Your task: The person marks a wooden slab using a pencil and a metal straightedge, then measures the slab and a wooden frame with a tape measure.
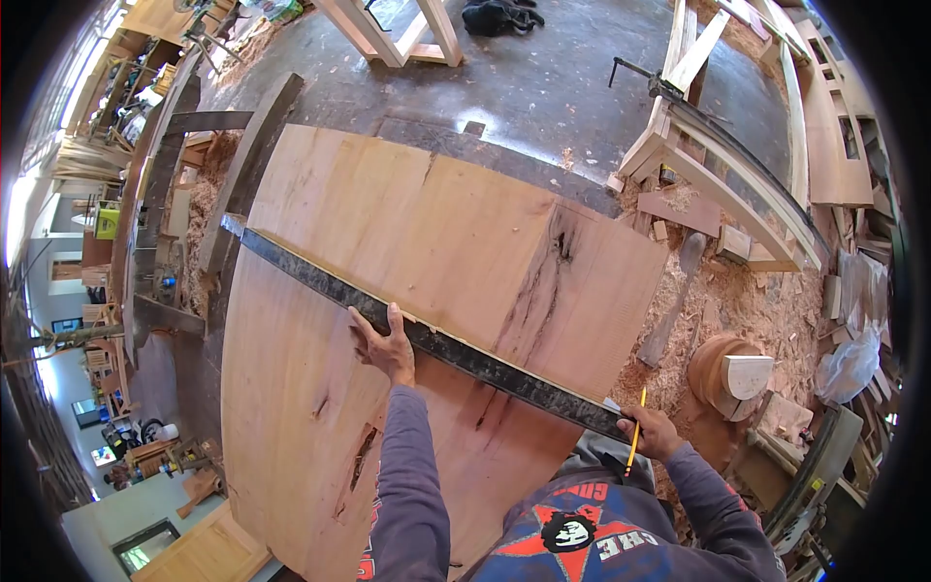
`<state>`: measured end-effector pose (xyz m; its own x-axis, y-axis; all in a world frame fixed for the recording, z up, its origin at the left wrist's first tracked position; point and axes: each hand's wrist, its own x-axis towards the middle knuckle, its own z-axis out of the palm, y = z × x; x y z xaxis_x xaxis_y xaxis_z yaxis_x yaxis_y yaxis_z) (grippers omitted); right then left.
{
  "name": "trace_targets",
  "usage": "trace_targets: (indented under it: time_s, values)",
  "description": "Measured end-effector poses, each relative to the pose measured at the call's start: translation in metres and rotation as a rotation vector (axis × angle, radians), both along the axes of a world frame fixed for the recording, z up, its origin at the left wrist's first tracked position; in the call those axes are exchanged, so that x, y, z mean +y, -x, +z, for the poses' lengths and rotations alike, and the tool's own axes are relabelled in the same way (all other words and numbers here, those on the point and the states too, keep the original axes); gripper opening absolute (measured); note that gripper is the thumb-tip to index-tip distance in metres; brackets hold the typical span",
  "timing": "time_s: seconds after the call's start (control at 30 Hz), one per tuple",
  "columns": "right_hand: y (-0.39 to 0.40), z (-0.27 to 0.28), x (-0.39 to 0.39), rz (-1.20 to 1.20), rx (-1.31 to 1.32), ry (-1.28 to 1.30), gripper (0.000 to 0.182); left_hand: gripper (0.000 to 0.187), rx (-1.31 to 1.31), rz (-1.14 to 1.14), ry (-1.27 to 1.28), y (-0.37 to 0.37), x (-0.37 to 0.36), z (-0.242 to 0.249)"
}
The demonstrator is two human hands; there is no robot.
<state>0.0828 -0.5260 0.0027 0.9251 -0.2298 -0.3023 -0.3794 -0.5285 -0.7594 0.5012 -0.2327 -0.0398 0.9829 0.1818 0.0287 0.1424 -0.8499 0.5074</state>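
A long dark straightedge bar (pixel 495 371) lies slantwise across a wide, light-brown wooden panel (pixel 407 213). Its top side is scuffed, and a pale edge runs along its far side. My left hand (pixel 386 345) rests against the bar near its middle, fingers spread and tips on its surface. At the bar's near right end, my right hand (pixel 655 433) is closed with a yellow pencil (pixel 636 432) between its fingers, the fingertips right at the bar. Dark cracks and knots mark the panel, with a long split (pixel 359 466) left of my left forearm.
Wood shavings (pixel 708 325) cover the floor at the right, around a round wooden block (pixel 729 373). A clamped wooden frame (pixel 727 175) stands at the upper right. At the left is a dark wooden trestle (pixel 242 175). A plastic bag (pixel 846 373) lies far right.
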Motion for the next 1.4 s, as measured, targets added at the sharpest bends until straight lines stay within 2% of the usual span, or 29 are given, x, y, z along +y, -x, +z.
trace_targets:
  time_s: [0.6, 0.7, 0.77, 0.8, 0.9, 0.93, 1.0, 1.07, 1.13, 1.23, 1.33, 1.4]
  values:
    - [-0.002, 0.004, 0.0, -0.013, 0.072, -0.037, 0.03, 0.096, 0.002, -0.002, 0.006, 0.0, 0.0, 0.002]
    - [-0.007, 0.009, -0.002, 0.008, 0.044, 0.007, 0.027, 0.097, 0.025, 0.001, 0.016, 0.0, -0.001, 0.001]
    - [-0.018, 0.014, 0.003, -0.084, -0.059, 0.185, 0.025, 0.098, 0.049, -0.006, 0.027, -0.002, 0.0, 0.002]
    - [-0.027, 0.019, 0.007, -0.127, -0.115, 0.271, 0.024, 0.099, 0.063, -0.012, 0.034, -0.002, 0.0, 0.002]
    - [-0.081, 0.042, 0.011, -0.126, -0.418, 0.261, 0.022, 0.102, 0.102, -0.033, 0.056, 0.0, 0.007, 0.005]
    - [-0.097, 0.037, 0.019, -0.102, -0.393, 0.147, 0.022, 0.103, 0.106, -0.031, 0.059, -0.001, 0.007, 0.005]
    - [-0.149, 0.045, 0.046, -0.154, -0.135, -0.143, 0.02, 0.103, 0.096, -0.041, 0.07, -0.003, 0.006, 0.001]
    - [-0.21, 0.031, 0.063, -0.069, -0.217, -0.326, 0.023, 0.103, 0.115, -0.033, 0.059, -0.002, 0.004, 0.001]
    - [-0.257, 0.012, 0.068, 0.1, -0.329, -0.389, 0.021, 0.103, 0.121, -0.037, 0.048, -0.004, 0.006, 0.001]
    - [-0.283, -0.007, 0.08, 0.167, -0.495, -0.331, 0.016, 0.104, 0.109, -0.055, 0.054, -0.005, 0.009, -0.003]
    - [-0.292, -0.009, 0.084, 0.184, -0.387, -0.3, 0.014, 0.105, 0.093, -0.076, 0.066, -0.005, 0.008, -0.002]
    - [-0.299, -0.014, 0.086, 0.225, -0.407, -0.311, 0.013, 0.103, 0.107, -0.059, 0.043, -0.005, 0.007, -0.003]
